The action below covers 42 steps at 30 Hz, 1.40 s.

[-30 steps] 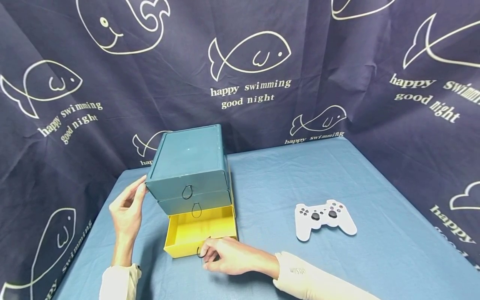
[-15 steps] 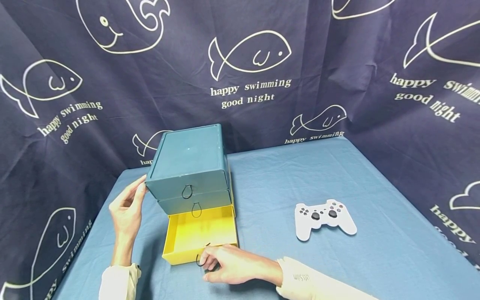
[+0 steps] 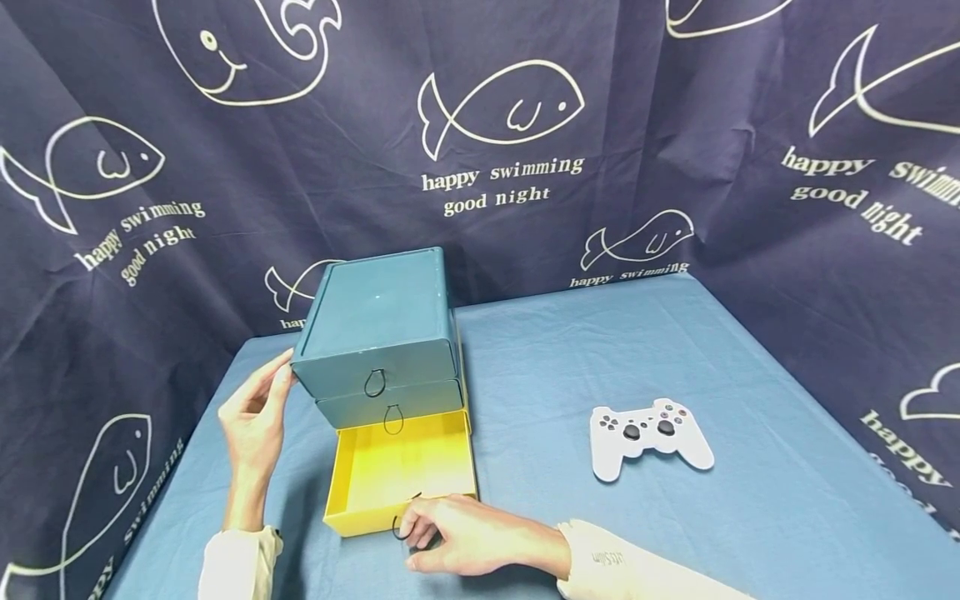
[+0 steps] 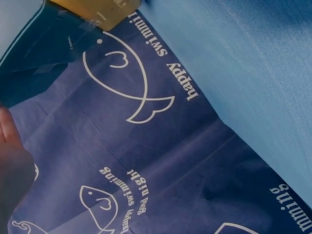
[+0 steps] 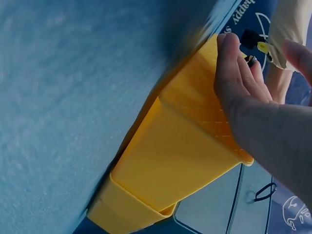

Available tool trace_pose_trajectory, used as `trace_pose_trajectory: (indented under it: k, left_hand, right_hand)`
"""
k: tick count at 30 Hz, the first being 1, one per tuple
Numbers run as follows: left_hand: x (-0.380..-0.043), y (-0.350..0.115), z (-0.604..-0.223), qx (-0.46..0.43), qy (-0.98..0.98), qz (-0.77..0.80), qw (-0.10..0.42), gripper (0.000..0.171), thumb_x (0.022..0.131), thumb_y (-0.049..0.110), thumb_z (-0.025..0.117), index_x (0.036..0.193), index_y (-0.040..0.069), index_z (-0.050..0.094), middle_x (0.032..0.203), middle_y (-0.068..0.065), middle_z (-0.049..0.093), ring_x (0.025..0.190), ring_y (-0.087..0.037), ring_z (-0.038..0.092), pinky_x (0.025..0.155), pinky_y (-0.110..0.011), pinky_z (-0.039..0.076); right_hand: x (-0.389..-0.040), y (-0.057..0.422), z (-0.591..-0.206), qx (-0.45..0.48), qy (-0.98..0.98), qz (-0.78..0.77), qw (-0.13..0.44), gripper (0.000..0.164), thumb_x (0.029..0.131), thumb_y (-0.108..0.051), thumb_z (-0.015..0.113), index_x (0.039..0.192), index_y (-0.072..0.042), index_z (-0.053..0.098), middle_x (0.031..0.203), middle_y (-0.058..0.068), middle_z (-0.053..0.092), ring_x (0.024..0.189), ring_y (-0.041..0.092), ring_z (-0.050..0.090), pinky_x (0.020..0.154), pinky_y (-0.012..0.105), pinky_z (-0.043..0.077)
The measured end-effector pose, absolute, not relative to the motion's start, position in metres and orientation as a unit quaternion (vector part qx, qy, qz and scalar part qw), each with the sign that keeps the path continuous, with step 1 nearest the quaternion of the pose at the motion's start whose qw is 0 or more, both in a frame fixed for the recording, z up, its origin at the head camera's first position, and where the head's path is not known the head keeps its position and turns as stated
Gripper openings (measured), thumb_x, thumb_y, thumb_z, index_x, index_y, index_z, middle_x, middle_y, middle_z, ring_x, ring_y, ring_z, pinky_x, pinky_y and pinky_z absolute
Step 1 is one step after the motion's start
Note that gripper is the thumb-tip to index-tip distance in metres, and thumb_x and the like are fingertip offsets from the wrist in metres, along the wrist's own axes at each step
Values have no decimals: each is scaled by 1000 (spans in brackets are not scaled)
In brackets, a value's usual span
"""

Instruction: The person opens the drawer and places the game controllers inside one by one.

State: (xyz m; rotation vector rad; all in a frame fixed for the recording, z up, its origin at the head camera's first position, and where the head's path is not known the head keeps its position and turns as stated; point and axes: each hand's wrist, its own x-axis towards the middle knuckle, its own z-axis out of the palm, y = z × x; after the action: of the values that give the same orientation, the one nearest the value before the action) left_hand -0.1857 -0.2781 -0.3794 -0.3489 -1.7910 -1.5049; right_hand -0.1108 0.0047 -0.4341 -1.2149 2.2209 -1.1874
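A drawer unit stands on the cloth, with two blue-green drawers (image 3: 378, 371) stacked over a yellow drawer (image 3: 401, 467). The yellow drawer is pulled out and its visible floor is bare. At its front, my right hand (image 3: 468, 533) has its fingers curled at the black loop handle (image 3: 397, 527); in the right wrist view this hand (image 5: 253, 102) hides most of the drawer front. My left hand (image 3: 255, 417) rests its fairly straight fingertips against the upper left corner of the unit. Only part of the left hand (image 4: 12, 165) shows in the left wrist view.
A white game controller (image 3: 651, 437) lies on the blue tablecloth (image 3: 540, 367) to the right of the unit. Dark blue fish-print curtain (image 3: 510, 242) hangs behind and at both sides. Loop handles (image 3: 375, 383) hang from the upper drawers.
The yellow drawer has slid farther out toward me, with my right hand moving back along with it, mostly in the first half second. The left hand and the controller stay put.
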Motion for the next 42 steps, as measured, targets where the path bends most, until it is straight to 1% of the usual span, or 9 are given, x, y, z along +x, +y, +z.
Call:
trace_pose_trajectory:
  k: [3,10,15,21,26,30,32,38,42]
  left_hand:
    - [-186,-279,-380,-139,-700,-590,378,28,98,-1,68,124,-11,70,113,-6,77,91,-10,74,92,-21,53]
    - [-187,-281,-382,-129,-707,-587,374,28,99,-2,67,125,-9,70,113,-5,77,92,-10,74,93,-22,53]
    - [-188,-281,-383,-127,-706,-589,372,28,99,0,68,125,-10,69,113,-7,76,92,-11,74,93,-22,53]
    - [-187,-280,-381,-128,-703,-595,369,28,98,-5,66,125,-10,70,114,-6,76,93,-10,74,94,-23,53]
    - [-187,-279,-381,-134,-698,-599,369,27,98,-5,66,125,-9,70,114,-6,76,93,-11,74,93,-23,53]
    - [-187,-279,-381,-141,-698,-595,372,27,98,-5,66,125,-10,70,113,-5,76,93,-10,74,93,-22,53]
    - [-187,-279,-381,-141,-700,-592,374,28,98,-5,66,125,-11,69,113,-5,77,92,-10,74,92,-21,53]
    - [-187,-278,-380,-139,-699,-591,377,29,99,4,70,125,-8,71,113,-4,77,91,-10,73,91,-21,53]
    - [-187,-279,-380,-140,-699,-591,377,29,99,5,70,125,-9,70,113,-4,77,91,-10,73,91,-21,53]
  right_hand:
    - [-108,5,-435,-432,783,-414,169,22,95,-16,76,113,-8,66,105,-9,70,95,-5,64,83,12,50]
    - [-103,5,-436,-437,789,-401,162,22,96,-18,76,114,-10,66,107,-11,70,95,-6,63,83,11,49]
    - [-100,5,-436,-430,792,-398,171,22,96,-21,75,114,-12,66,107,-14,69,95,-6,63,83,12,49]
    - [-99,5,-437,-432,792,-395,174,23,97,-21,74,115,-12,66,109,-13,68,96,-6,63,83,11,49]
    - [-99,5,-437,-434,788,-397,181,23,97,-21,74,117,-12,65,109,-13,68,96,-7,62,83,12,49]
    - [-99,7,-436,-435,782,-402,193,24,98,-21,72,119,-11,65,110,-13,69,97,-6,63,83,13,50]
    - [-100,9,-435,-439,773,-411,204,25,100,-20,71,122,-10,65,110,-12,70,98,-6,63,83,13,50]
    - [-100,16,-431,-467,727,-444,239,27,103,-15,64,128,-5,61,113,-6,72,101,-7,63,84,13,51]
    - [-98,24,-428,-503,718,-429,217,23,105,-14,61,126,-4,63,111,-4,73,101,-9,62,83,12,51]
